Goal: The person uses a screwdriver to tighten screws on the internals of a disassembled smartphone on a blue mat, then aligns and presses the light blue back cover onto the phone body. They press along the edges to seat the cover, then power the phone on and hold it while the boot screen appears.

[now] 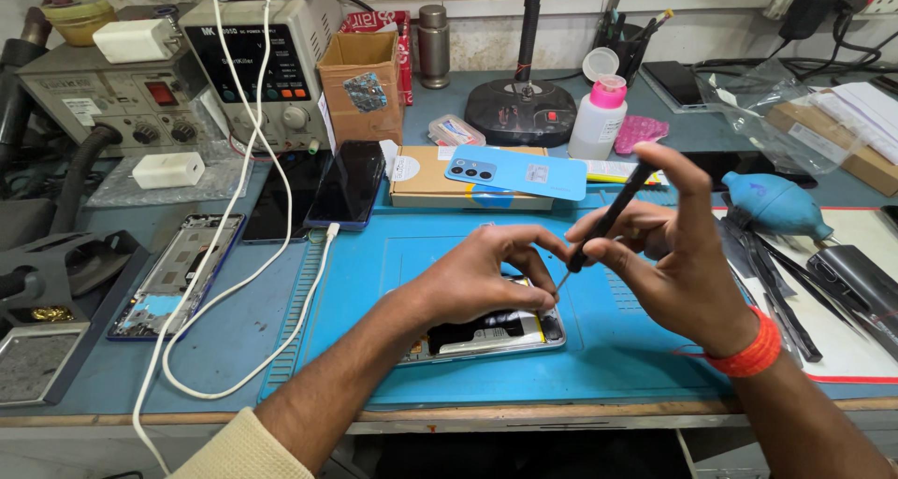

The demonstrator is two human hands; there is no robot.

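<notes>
The left hand [477, 278] presses down on the opened phone [486, 334] lying on the blue mat [374, 348] near the surface's front edge, its fingers bent over the top end, apparently to steady it. At two o'clock from it, the right hand [669, 254] pinches a black screwdriver [603, 222], tip angled down into the phone. The hand hides the phone's upper part and the tip's contact point. The blue back cover [514, 175] rests at twelve o'clock on a box [430, 184].
</notes>
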